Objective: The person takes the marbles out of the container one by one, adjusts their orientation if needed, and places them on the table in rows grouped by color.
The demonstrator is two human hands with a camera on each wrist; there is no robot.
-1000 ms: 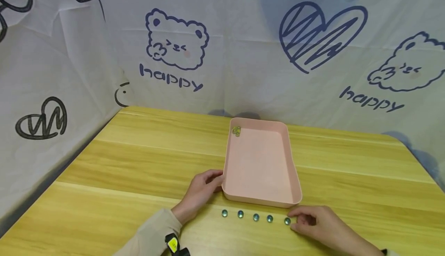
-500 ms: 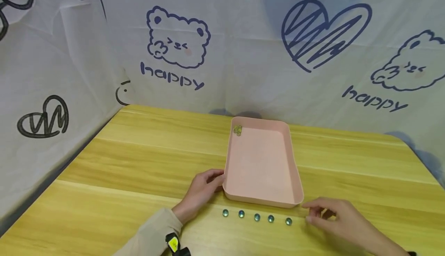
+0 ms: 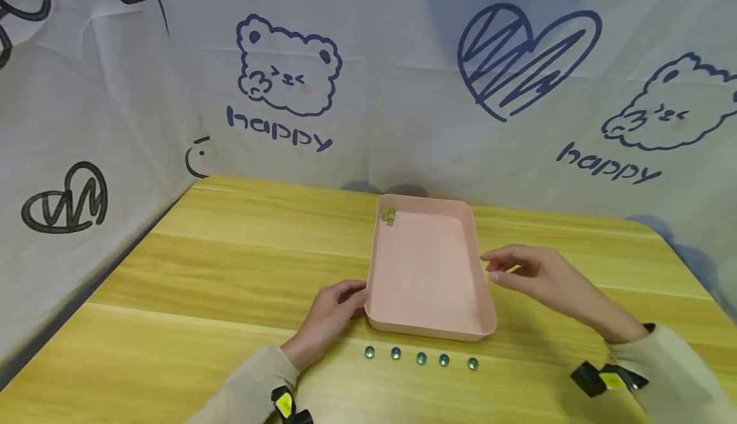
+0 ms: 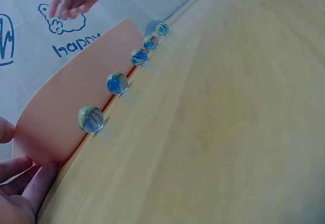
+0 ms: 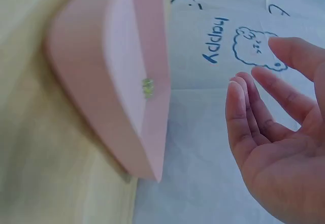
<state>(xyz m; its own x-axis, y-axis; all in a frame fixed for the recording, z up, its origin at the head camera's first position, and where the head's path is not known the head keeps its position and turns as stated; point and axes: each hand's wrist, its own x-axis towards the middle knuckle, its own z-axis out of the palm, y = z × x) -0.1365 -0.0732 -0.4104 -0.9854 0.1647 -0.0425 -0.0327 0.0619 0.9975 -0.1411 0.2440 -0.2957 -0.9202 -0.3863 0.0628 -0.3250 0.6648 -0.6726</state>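
A pink rectangular tray (image 3: 426, 270) lies on the wooden table, with a small cluster of yellow-green marbles (image 3: 388, 217) in its far left corner. Along its near side runs a row of several clear glass marbles (image 3: 421, 359); blue swirls show inside them in the left wrist view. My left hand (image 3: 325, 315) rests at the tray's near left side, fingertips (image 4: 46, 170) against the outer wall. To the right of the tray my right hand (image 3: 532, 274) hovers with relaxed, slightly bent fingers and nothing between them, as the right wrist view (image 5: 279, 127) also shows.
The wooden table (image 3: 219, 264) reaches back to a white cloth (image 3: 403, 110) with drawn bears, hearts and lettering. Another white cloth (image 3: 103, 104) hangs along the left edge. Wrist straps with black mounts are on both sleeves.
My right hand has left the rightmost marble of the near row and moved up and away, beside the tray's right wall. The left hand stays at the tray, and the marbles keep their row.
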